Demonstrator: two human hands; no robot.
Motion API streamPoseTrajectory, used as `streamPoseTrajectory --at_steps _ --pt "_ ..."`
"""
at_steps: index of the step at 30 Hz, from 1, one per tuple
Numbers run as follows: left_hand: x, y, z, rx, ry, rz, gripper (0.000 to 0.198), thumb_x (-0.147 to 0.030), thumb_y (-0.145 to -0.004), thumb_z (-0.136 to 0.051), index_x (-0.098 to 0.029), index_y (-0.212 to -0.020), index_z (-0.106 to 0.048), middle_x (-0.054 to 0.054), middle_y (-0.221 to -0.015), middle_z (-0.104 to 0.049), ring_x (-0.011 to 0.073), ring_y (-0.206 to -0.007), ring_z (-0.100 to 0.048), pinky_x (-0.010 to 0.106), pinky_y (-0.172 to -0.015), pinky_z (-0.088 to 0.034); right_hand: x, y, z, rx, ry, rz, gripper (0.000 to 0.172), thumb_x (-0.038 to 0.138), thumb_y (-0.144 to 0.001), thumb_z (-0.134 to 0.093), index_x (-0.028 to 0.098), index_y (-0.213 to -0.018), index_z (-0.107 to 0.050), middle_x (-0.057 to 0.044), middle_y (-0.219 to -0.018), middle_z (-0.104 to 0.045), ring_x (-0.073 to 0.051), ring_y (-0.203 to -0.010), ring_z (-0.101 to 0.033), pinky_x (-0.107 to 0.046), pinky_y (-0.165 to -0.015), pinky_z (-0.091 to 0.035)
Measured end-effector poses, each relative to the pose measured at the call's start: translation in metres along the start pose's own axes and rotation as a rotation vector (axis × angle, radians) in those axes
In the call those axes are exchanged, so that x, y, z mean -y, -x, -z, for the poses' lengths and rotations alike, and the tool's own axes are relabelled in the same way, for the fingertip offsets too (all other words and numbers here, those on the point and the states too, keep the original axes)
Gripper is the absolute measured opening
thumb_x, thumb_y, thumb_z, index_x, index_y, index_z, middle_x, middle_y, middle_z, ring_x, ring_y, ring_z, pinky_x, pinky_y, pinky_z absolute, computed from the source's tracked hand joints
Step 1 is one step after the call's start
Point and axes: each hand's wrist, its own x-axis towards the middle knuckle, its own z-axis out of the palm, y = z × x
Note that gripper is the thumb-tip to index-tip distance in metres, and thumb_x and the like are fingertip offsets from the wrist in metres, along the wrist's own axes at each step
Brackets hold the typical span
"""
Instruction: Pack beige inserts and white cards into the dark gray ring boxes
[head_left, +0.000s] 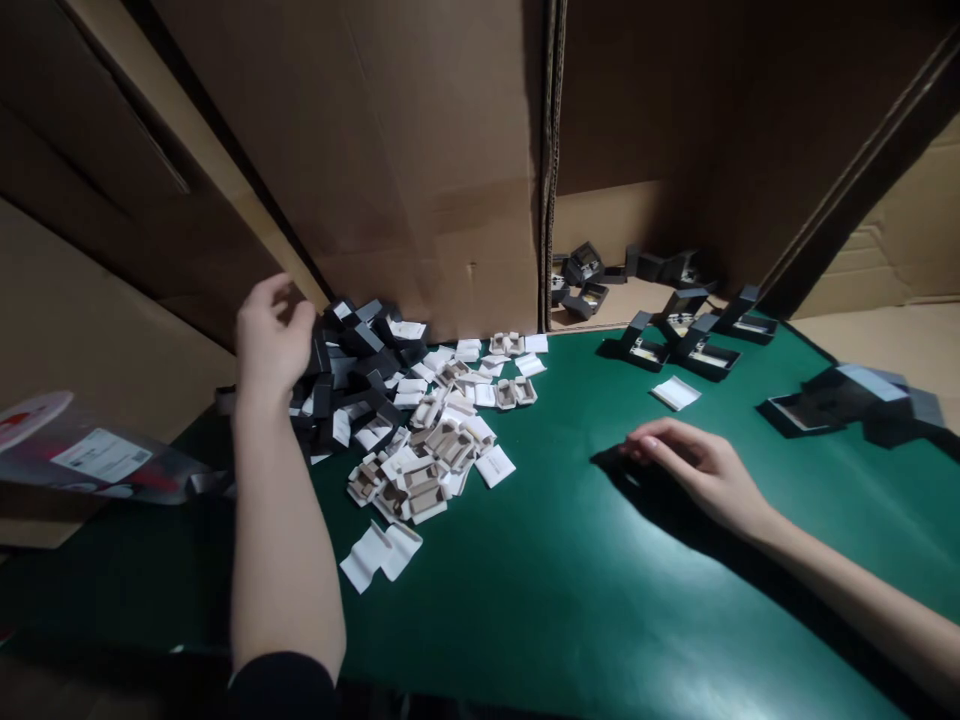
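My left hand is raised at the left edge of a pile of black boxes. Its thumb and bent fingers are apart, and I see nothing held between them. My right hand hovers low over the green table, casting a shadow. Its fingers are curled with the thumb close against them, and nothing shows in the grasp. Just beyond it lies a small folded white paper. Between the hands spreads a heap of folded white card inserts, some showing brown insides.
Open black boxes stand at the back right, with more dark boxes nearer the right edge. Others lie inside a cardboard compartment. Tall cardboard walls close off the back. At left, a clear plastic tub lies tipped sideways.
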Motion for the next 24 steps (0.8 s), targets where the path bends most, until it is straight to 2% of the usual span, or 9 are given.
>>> streamPoseTrajectory --at_steps 2,3,6,8,11,14,17,20,24 --pt "-0.039 0.013 0.005 0.152 0.099 -0.125 0.045 -0.022 -0.091 -0.046 -0.015 -0.135 -0.038 0.01 -0.132 -0.05 0.0193 -0.118 -0.05 0.034 -0.101 -0.04 -0.004 -0.003 0.01 -0.153 0.2 0.135 0.021 0.039 -0.089 -0.051 0.023 -0.096 -0.062 -0.008 -0.097 -0.066 -0.024 -0.091 -0.062 -0.038 -0.082 -0.049" --pt "-0.057 0.021 0.005 0.3 0.102 -0.171 0.046 -0.025 -0.09 -0.05 -0.021 -0.135 -0.041 0.006 -0.13 -0.053 0.0189 -0.117 -0.052 0.031 -0.098 -0.041 -0.006 -0.005 0.017 -0.231 0.303 0.208 0.02 0.037 -0.089 -0.051 0.024 -0.099 -0.061 -0.008 -0.101 -0.065 -0.026 -0.096 -0.061 -0.04 -0.085 -0.048" --pt "-0.096 0.045 -0.008 0.86 0.069 -0.216 0.051 -0.038 -0.084 -0.058 -0.032 -0.133 -0.045 0.003 -0.129 -0.056 0.0214 -0.11 -0.057 0.027 -0.085 -0.047 -0.016 -0.013 0.041 -0.401 0.602 0.329 0.028 0.034 -0.088 -0.051 0.023 -0.114 -0.055 -0.014 -0.117 -0.06 -0.032 -0.112 -0.054 -0.047 -0.094 -0.044" --pt "-0.109 0.057 -0.025 1.084 0.014 -0.183 0.058 -0.04 -0.077 -0.065 -0.032 -0.132 -0.047 0.004 -0.124 -0.059 0.0235 -0.102 -0.061 0.025 -0.075 -0.047 -0.027 -0.018 0.056 -0.418 0.766 0.312 0.039 0.035 -0.088 -0.05 0.02 -0.124 -0.049 -0.018 -0.132 -0.05 -0.036 -0.123 -0.045 -0.053 -0.099 -0.038" --pt "-0.115 0.067 -0.052 1.111 -0.149 -0.166 0.054 -0.03 -0.069 -0.07 -0.024 -0.121 -0.055 0.008 -0.111 -0.065 0.0255 -0.093 -0.063 0.024 -0.065 -0.045 -0.048 -0.024 0.073 -0.383 0.923 0.262 0.052 0.041 -0.088 -0.049 0.015 -0.132 -0.042 -0.022 -0.141 -0.041 -0.04 -0.13 -0.036 -0.056 -0.101 -0.034" --pt "-0.113 0.071 -0.07 1.052 -0.225 -0.234 0.036 -0.023 -0.063 -0.073 -0.02 -0.097 -0.062 0.008 -0.097 -0.066 0.0248 -0.083 -0.063 0.024 -0.06 -0.042 -0.065 -0.027 0.082 -0.347 1.01 0.186 0.053 0.046 -0.09 -0.045 0.012 -0.131 -0.045 -0.024 -0.137 -0.046 -0.041 -0.132 -0.034 -0.057 -0.104 -0.028" --pt "-0.11 0.074 -0.077 1.022 -0.181 -0.238 0.03 -0.019 -0.057 -0.075 -0.02 -0.083 -0.06 0.005 -0.088 -0.065 0.023 -0.077 -0.062 0.024 -0.06 -0.041 -0.069 -0.028 0.082 -0.298 0.987 0.178 0.043 0.046 -0.094 -0.035 0.018 -0.12 -0.055 -0.018 -0.123 -0.059 -0.037 -0.124 -0.046 -0.057 -0.102 -0.027" --pt "-0.109 0.078 -0.079 1.033 -0.084 -0.197 0.033 -0.014 -0.052 -0.076 -0.02 -0.08 -0.059 0.004 -0.085 -0.065 0.0227 -0.079 -0.063 0.024 -0.064 -0.042 -0.063 -0.026 0.075 -0.27 0.968 0.246 0.037 0.047 -0.094 -0.037 0.022 -0.104 -0.063 -0.012 -0.113 -0.065 -0.032 -0.108 -0.056 -0.054 -0.096 -0.032" --pt "-0.112 0.081 -0.081 1.074 -0.115 -0.19 0.032 -0.014 -0.053 -0.075 -0.019 -0.08 -0.061 0.005 -0.084 -0.065 0.0238 -0.082 -0.063 0.024 -0.063 -0.041 -0.051 -0.023 0.057 -0.104 0.909 0.35 0.032 0.041 -0.093 -0.043 0.022 -0.11 -0.061 -0.011 -0.119 -0.061 -0.029 -0.109 -0.055 -0.049 -0.094 -0.035"
